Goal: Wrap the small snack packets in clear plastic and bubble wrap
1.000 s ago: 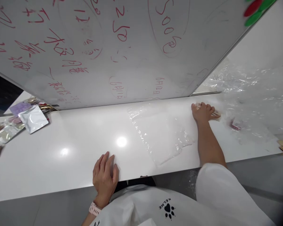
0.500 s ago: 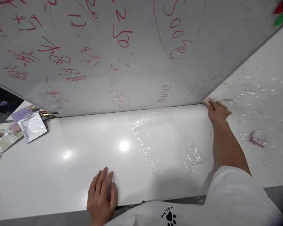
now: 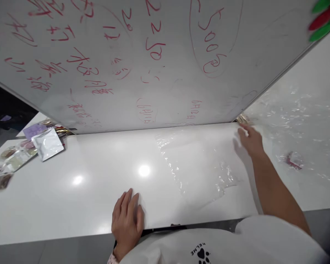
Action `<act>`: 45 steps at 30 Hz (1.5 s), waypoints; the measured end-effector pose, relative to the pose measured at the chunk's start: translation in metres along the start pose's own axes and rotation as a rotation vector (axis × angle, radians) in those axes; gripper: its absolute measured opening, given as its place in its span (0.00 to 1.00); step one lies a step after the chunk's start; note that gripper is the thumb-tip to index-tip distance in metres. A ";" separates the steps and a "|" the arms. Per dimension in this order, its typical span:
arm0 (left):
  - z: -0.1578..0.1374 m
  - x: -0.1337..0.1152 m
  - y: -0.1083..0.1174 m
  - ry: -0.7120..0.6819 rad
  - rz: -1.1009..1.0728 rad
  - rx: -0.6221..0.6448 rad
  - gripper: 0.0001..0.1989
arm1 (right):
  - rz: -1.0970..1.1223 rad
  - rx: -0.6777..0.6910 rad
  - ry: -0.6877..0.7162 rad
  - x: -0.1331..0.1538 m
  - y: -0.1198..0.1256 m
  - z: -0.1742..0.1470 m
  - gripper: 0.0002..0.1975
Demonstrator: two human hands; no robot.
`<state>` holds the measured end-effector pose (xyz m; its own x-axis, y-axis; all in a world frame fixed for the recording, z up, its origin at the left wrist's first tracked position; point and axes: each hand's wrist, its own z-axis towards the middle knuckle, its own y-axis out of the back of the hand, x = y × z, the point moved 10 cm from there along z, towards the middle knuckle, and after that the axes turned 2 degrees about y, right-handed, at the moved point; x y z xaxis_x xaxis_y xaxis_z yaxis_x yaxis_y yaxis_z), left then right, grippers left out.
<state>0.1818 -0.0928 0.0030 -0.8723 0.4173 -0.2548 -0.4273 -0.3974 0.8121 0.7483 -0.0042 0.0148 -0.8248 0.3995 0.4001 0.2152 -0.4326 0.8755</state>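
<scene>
My left hand (image 3: 128, 218) rests on the near edge of a white table (image 3: 107, 161), palm down with fingers stretched out. My right hand (image 3: 250, 140) hovers by the bottom right corner of a whiteboard (image 3: 170, 91). Its fingers are partly bent and apart, and nothing shows between them. Just past the fingertips lies a small yellowish-brown bundle (image 3: 244, 118), which I cannot identify. Between my hands a clear plastic sheet (image 3: 170, 161) lies flat on the table. Red handwriting covers the whiteboard, which stands upright across the table.
At the left lie a silver pouch (image 3: 48, 143), a purple packet (image 3: 36, 131) and several other small packets. Crinkled clear plastic (image 3: 308, 121) spreads over the right side, with a small clear and dark pink packet (image 3: 294, 160) there. Red and green pieces (image 3: 323, 18) sit on the board's edge.
My right hand has drawn back from the bundle at the board's corner, its fingers lifting off. My left hand stays flat on the table edge. The view has shifted slightly.
</scene>
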 end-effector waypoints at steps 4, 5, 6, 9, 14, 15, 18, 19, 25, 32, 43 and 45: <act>-0.002 0.002 -0.002 0.012 -0.019 0.017 0.19 | -0.065 0.253 0.280 0.080 -0.043 -0.133 0.25; -0.002 0.002 -0.002 0.019 -0.037 0.033 0.19 | -0.113 0.295 0.346 0.101 -0.055 -0.161 0.28; -0.002 0.004 -0.001 0.035 -0.064 0.055 0.19 | -0.132 0.324 0.398 0.122 -0.065 -0.184 0.29; 0.001 0.011 0.001 0.146 -0.204 0.148 0.23 | -0.125 0.386 0.522 0.186 -0.088 -0.228 0.33; 0.001 0.013 -0.002 0.132 -0.277 0.382 0.31 | -0.027 0.465 0.619 0.280 -0.110 -0.259 0.35; -0.002 0.012 -0.004 0.070 -0.234 0.435 0.34 | -0.011 0.484 0.641 0.292 -0.112 -0.263 0.35; -0.016 0.020 -0.008 -0.103 -0.107 0.549 0.40 | 0.008 0.501 0.584 0.288 -0.110 -0.260 0.33; -0.020 0.025 -0.008 -0.137 -0.077 0.564 0.41 | 0.001 0.490 0.526 0.271 -0.106 -0.253 0.33; -0.020 0.036 -0.009 -0.056 0.058 0.537 0.39 | -0.167 0.351 0.231 0.131 -0.063 -0.212 0.33; 0.041 -0.011 -0.020 0.060 -0.130 0.559 0.35 | -0.050 0.221 0.355 0.222 -0.042 -0.231 0.33; 0.188 0.338 0.050 0.707 0.196 0.068 0.45 | -0.005 0.531 0.819 0.338 -0.136 -0.275 0.31; 0.197 0.386 0.054 0.812 0.171 0.094 0.48 | -0.002 0.515 0.848 0.332 -0.134 -0.273 0.30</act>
<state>-0.1315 0.2082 0.0523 -0.8387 -0.3762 -0.3938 -0.2829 -0.3169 0.9053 0.3034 -0.0346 -0.0434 -0.8833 -0.3981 0.2478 0.2482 0.0515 0.9673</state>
